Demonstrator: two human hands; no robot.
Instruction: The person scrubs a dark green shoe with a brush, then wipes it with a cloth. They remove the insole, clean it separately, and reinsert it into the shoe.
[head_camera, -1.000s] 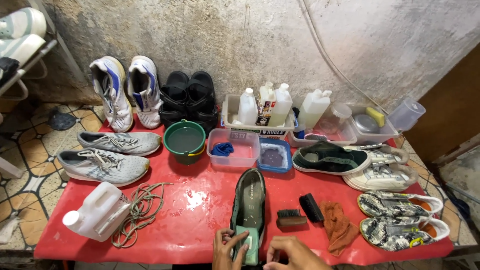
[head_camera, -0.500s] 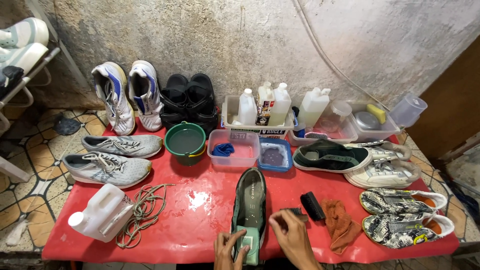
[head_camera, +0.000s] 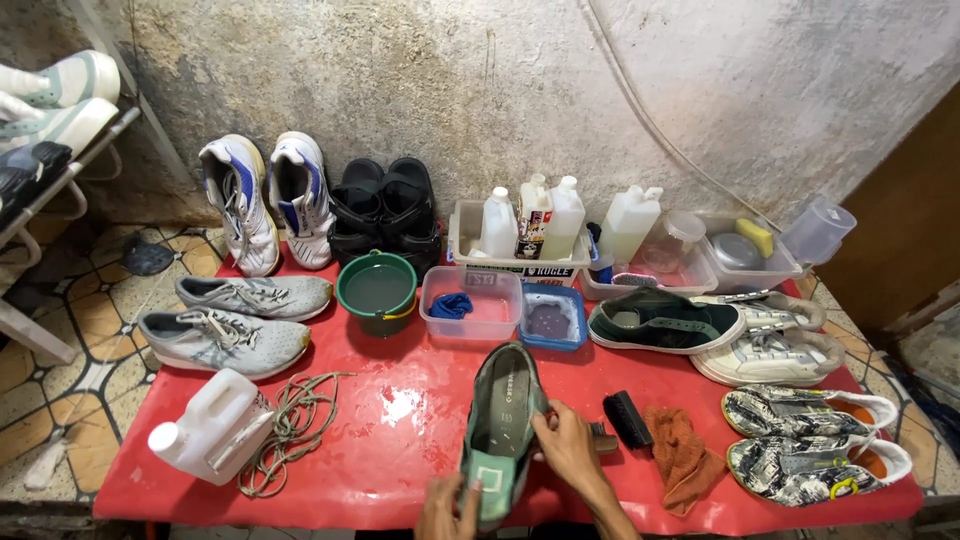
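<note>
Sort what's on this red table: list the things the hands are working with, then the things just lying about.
In hand: green shoe, gripped by left hand and right hand.

Lying about: black brush, orange cloth, green bucket, white jug, loose laces, grey trainers.

Right hand moves from the brush side onto the shoe

The right hand (head_camera: 566, 446), which half a second ago reached toward the small dark brushes on the red plastic table (head_camera: 400, 440), now grips the side of the dark green laceless canvas shoe (head_camera: 503, 410); the left hand (head_camera: 447, 505) has slid lower, down to the shoe's heel.
</note>
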